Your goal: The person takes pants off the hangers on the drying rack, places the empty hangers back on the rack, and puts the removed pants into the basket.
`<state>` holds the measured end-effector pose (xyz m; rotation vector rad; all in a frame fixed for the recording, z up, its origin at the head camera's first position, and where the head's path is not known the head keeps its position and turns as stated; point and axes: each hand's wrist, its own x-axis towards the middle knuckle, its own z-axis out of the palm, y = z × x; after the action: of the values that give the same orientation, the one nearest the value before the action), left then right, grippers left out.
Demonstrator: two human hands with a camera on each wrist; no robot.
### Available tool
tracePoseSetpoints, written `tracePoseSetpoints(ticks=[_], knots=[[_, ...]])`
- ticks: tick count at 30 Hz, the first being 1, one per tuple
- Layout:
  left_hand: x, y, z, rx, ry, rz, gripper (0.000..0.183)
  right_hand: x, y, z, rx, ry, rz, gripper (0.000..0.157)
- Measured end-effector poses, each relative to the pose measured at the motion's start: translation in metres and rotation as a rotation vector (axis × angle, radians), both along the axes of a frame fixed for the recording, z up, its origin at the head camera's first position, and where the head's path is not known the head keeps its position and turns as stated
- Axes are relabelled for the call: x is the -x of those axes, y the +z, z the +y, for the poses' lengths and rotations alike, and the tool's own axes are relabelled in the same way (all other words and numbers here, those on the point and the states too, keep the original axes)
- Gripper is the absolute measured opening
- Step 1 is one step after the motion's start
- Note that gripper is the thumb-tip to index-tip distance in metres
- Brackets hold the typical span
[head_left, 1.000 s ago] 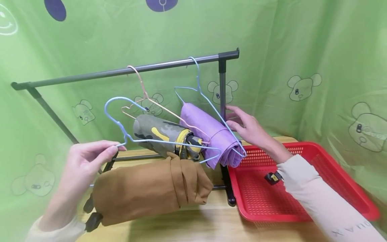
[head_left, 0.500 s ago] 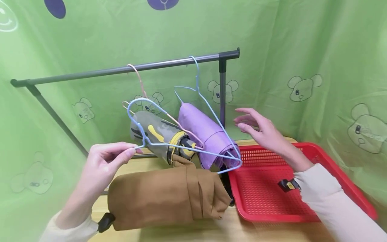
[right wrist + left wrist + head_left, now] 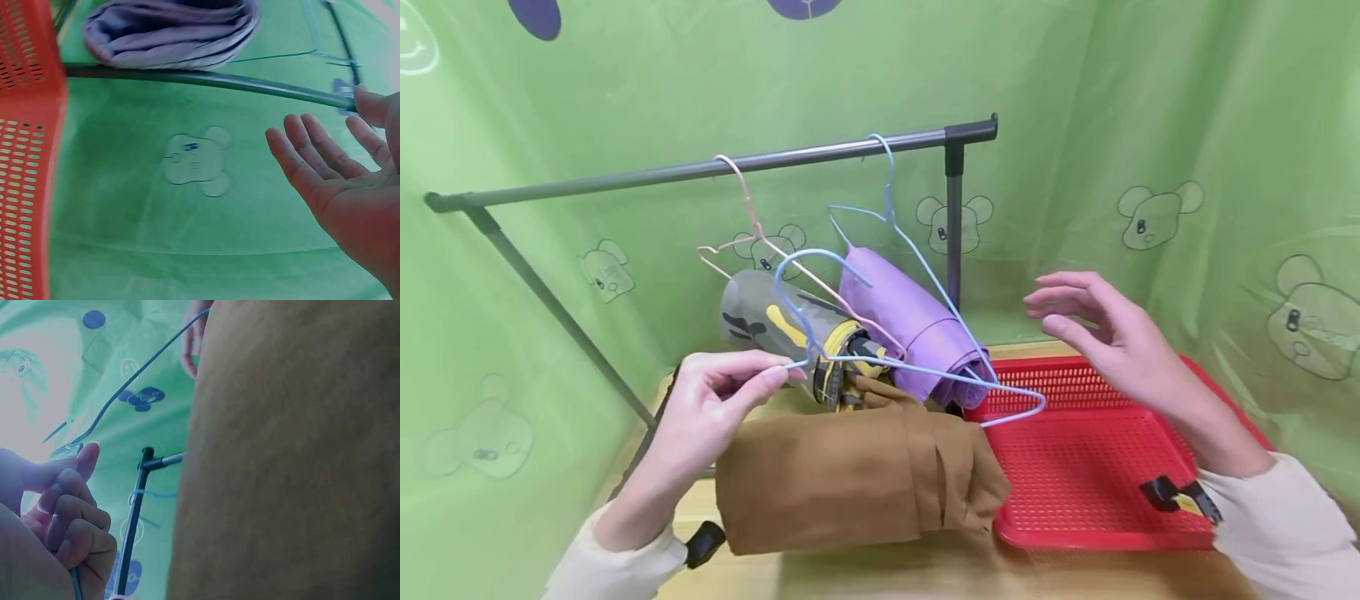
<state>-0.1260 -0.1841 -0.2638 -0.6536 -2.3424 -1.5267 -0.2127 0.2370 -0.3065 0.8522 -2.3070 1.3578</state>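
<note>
My left hand (image 3: 718, 408) pinches a light blue hanger (image 3: 917, 367) on its shoulder, just left of the hook's base. From this hanger hangs a folded brown cloth (image 3: 842, 487), in front of the rack; in the left wrist view the brown cloth (image 3: 287, 456) fills the right side, beside the curled left fingers (image 3: 81, 515). The hanger's hook points right, in front of a rolled purple cloth (image 3: 902, 308). My right hand (image 3: 1123, 342) is held over the red basket, fingers loosely bent, nothing in it. In the right wrist view the right hand (image 3: 356, 187) also shows bare.
A dark metal rack (image 3: 647, 177) stands behind. On its bar hang a pink hanger (image 3: 747, 200) with a camouflage cloth roll (image 3: 760, 312) and a blue hanger (image 3: 891, 179) with the purple cloth. The red basket (image 3: 1090, 492) sits on the wooden table (image 3: 880, 575), right; a green curtain surrounds everything.
My left hand has moved right, carrying the blue hanger and brown cloth along. My right hand has drawn away from the rack's upright and the purple cloth, to the right.
</note>
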Motion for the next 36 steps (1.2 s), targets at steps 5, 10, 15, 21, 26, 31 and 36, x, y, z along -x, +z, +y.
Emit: tracePoseSetpoints(ticks=[5,10,15,21,26,31,36], knots=[[0.005,0.0,0.015,-0.025,-0.038,-0.013,0.013,-0.032,0.017,0.011,0.087,0.037,0.07,0.047],[0.008,0.003,0.027,-0.039,-0.057,-0.017,0.012,-0.057,0.027,0.018,0.211,0.166,0.161,0.044],[0.012,0.003,0.042,-0.048,-0.091,-0.044,0.012,-0.073,0.025,0.018,0.294,0.328,0.214,0.04],[0.016,0.003,0.054,-0.048,-0.126,-0.036,0.013,-0.089,0.022,0.005,0.216,0.375,0.27,0.04],[0.018,0.003,0.056,-0.048,-0.137,-0.039,0.013,-0.095,0.021,-0.005,-0.006,0.207,0.336,0.041],[0.021,0.001,0.056,-0.043,-0.13,-0.026,0.013,-0.097,0.023,-0.014,0.022,0.234,0.421,0.034],[0.023,0.002,0.057,-0.024,-0.126,0.003,0.013,-0.103,0.023,-0.021,-0.022,0.243,0.449,0.035]])
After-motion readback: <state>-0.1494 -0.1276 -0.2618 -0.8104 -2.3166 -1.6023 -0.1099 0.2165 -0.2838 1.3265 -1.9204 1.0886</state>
